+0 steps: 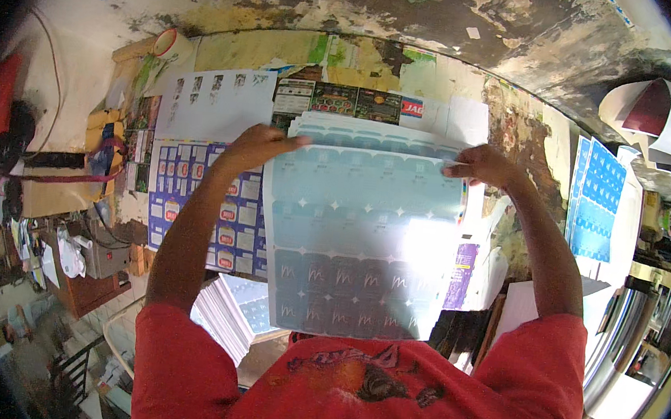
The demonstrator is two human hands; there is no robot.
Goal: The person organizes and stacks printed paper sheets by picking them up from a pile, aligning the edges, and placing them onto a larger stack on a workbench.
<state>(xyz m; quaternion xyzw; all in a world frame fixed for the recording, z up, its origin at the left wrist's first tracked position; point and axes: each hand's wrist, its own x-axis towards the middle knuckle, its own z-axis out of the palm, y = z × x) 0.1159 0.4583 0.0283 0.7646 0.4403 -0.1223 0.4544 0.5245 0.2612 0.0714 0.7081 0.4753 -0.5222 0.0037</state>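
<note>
A large printed sheet [357, 231], pale blue-grey with rows of repeated label shapes, hangs from its far edge toward my chest. My left hand [263, 146] is closed on its far left corner. At the far right corner, my right hand [486, 166] pinches the edge between thumb and fingers. Just beyond the held edge lies a stack of similar sheets [382, 132] on the table, mostly covered by the held sheet. Bright light glares on the sheet's right side.
Left of the sheet lies a blue-purple printed sheet [186, 188], with a white sheet [217, 107] beyond it. A paper stack [222, 319] sits by my left elbow. Bright blue printed sheets [596, 200] are at the right. A stained, peeling wall [329, 5] stands behind.
</note>
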